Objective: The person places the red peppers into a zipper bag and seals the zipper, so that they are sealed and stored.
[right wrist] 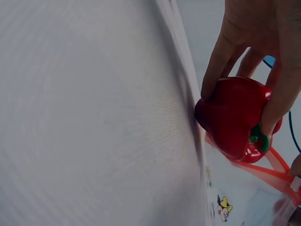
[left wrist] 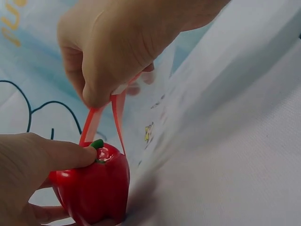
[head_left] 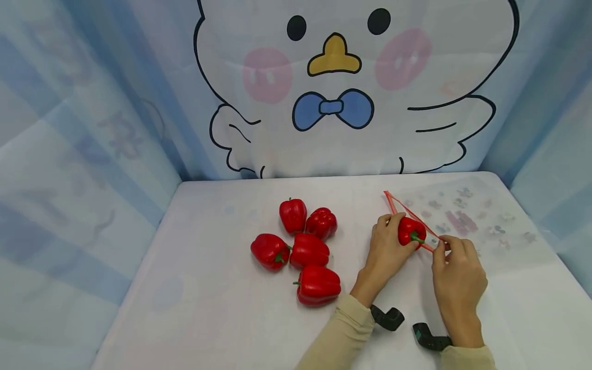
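A red bell pepper with a green stem (head_left: pixel 410 230) is gripped by my left hand (head_left: pixel 387 246), with the thumb by the stem in the left wrist view. It sits at the opening of a clear bag (head_left: pixel 462 213) with printed flowers and a red-orange edge (head_left: pixel 418 218). My right hand (head_left: pixel 459 275) pinches that edge to the right of the pepper. In the left wrist view the red-orange strip (left wrist: pixel 118 117) runs from the right hand (left wrist: pixel 113 52) down behind the pepper (left wrist: pixel 96 188). How far the pepper is inside the bag I cannot tell.
Several red peppers lie grouped left of my hands, the nearest one (head_left: pixel 318 285) close to the left sleeve. Black wrist devices (head_left: pixel 387 318) show at both wrists. Behind the white table (head_left: pixel 208 318) hangs a curtain with a cartoon figure (head_left: pixel 333 149).
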Demonstrator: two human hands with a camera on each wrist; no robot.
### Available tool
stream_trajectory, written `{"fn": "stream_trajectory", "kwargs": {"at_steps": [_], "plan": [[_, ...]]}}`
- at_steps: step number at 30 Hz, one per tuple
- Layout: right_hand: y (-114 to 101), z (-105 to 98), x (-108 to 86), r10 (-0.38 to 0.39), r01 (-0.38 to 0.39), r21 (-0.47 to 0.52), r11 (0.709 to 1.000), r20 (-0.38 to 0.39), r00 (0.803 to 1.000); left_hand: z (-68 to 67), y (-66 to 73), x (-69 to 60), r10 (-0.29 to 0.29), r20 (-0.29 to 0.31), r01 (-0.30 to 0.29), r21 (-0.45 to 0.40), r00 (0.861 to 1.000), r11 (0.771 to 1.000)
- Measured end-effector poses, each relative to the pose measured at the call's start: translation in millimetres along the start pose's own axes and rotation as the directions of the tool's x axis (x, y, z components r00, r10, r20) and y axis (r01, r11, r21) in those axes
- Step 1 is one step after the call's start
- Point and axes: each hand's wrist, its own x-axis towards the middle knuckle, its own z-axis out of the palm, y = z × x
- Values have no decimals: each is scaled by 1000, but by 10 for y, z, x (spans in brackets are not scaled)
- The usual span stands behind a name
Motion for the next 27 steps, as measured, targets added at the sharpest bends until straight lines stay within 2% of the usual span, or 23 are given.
{"fn": "stream_trajectory", "kwargs": {"at_steps": [5,9,14,20,24,27], "plan": [[-8,3,-7,-2,2,10,1000,-7,1000,17,27,38,1,6,-1,13,1000,1000],[-16,-3,-10,-25,25,16,1000,-15,1000,37,39,73,1,-7,-1,-7,1000,1000],[-24,-16,5,-50,50,24,998,-27,998,89,41,128,-9,-37,8,-9,999,1000],[-25,-24,10,-57,58,29,998,-21,998,157,25,177,-12,-78,15,37,997,999],[-19,-21,6,-51,52,23,998,-19,998,168,18,189,3,-67,2,68,998,998],[-14,-18,0,-49,49,18,999,-17,999,141,9,183,22,-23,-20,75,1000,997]]}}
